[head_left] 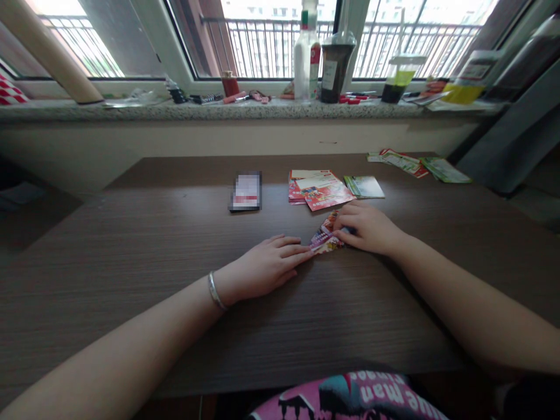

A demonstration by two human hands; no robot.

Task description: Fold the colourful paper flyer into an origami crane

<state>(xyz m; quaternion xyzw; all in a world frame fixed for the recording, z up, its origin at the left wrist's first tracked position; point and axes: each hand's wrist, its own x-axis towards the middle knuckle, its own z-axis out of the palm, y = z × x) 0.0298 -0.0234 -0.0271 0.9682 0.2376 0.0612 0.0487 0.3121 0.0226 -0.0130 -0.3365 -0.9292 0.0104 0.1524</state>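
A small folded piece of colourful printed paper (324, 236), purple, orange and yellow, lies on the brown table between my hands. Stretched nearly flat on the tabletop, my left hand (273, 265) has a silver bracelet at the wrist, and its fingertips touch the paper's lower left corner. On the paper's right side rests my right hand (370, 227), its fingers bent and closed on that edge and covering part of it. Just beyond lie a stack of red printed cards (328, 192) and a smaller stack of green and white cards (367, 186).
A phone-like device (245, 192) with a blurred screen lies left of the cards. More green and red leaflets (406, 163) are at the table's far right. Along the granite windowsill (196, 112) stand a clear bottle (301, 67), a dark drink cup (335, 70) and small items.
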